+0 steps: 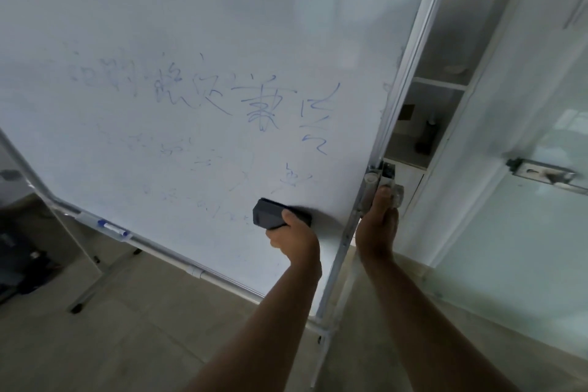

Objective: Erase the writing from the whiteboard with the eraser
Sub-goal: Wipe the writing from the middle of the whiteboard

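Head view: left hand [294,237] keeps its grip clamped on the eraser [276,212] pressed near the whiteboard's [197,9] lower right corner, right hand [380,219] gripping the frame [410,67], likely steadying it.

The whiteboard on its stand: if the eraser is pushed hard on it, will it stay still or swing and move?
The whiteboard probably swings: it looks tilted, and the right hand grips a knob on its side frame, seemingly to steady it. The stand looks thin, so it may shift. The left hand should press the eraser moderately.
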`<action>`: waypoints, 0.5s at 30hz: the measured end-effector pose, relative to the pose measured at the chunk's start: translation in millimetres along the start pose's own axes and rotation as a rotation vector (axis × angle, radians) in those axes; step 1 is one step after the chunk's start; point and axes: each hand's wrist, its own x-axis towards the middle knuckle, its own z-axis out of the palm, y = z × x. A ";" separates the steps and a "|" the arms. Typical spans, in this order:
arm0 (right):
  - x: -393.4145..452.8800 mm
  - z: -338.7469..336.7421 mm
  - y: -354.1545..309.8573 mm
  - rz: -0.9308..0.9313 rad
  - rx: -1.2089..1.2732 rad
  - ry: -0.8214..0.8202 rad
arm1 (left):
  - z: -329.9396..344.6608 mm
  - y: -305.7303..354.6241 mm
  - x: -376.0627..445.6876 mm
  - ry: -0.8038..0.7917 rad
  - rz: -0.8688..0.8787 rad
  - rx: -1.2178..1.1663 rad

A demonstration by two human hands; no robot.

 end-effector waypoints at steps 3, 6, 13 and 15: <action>1.2 -1.4 0.7 -0.008 -0.002 0.010 | 10.7 25.7 -26.9 -0.188 0.454 -0.004; -0.5 -3.4 1.5 -0.027 -0.010 0.019 | 12.3 28.1 -35.6 -0.234 0.495 -0.058; -0.6 -2.8 0.0 0.000 -0.033 0.026 | 1.1 32.9 -32.1 -0.157 0.269 -0.081; -1.1 -3.7 1.1 -0.032 -0.034 0.020 | 9.6 45.5 -49.1 -0.287 0.485 -0.029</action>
